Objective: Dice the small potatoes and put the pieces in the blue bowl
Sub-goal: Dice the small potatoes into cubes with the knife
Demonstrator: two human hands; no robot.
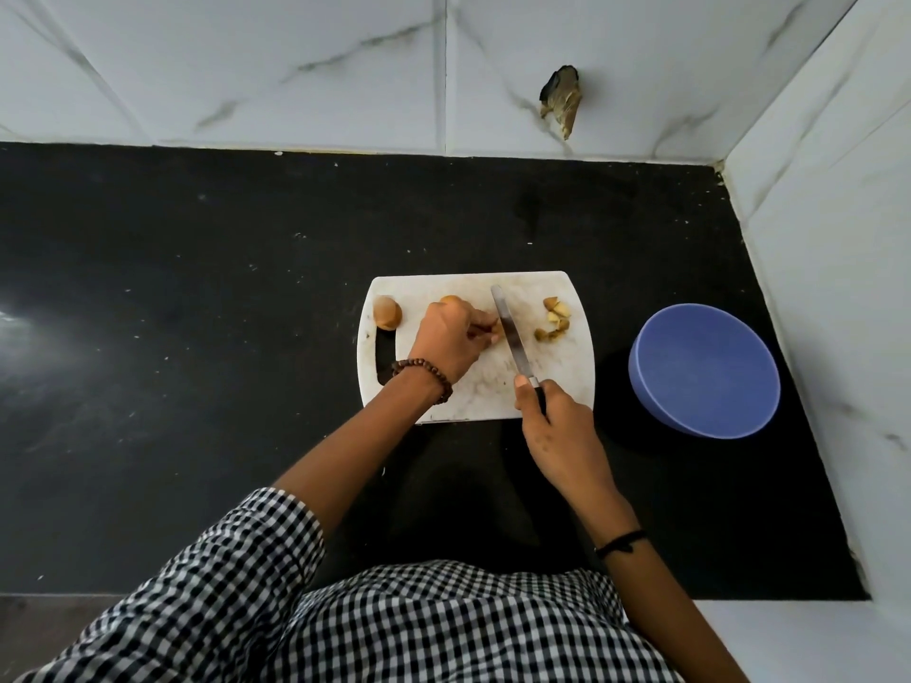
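— What are the hands doing?
— Left hand [451,340] pins a potato [494,332] on the cutting board [473,386]; right hand [557,426] grips the knife [510,332].
— And the rest?
— Cut pieces [554,320] lie right; blue bowl [705,372] sits beside the board, further right.

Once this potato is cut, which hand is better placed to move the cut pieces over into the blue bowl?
Probably the right hand. It holds the knife on the side of the cutting board nearest the blue bowl, next to the cut pieces. The left hand is pinning a potato further away.
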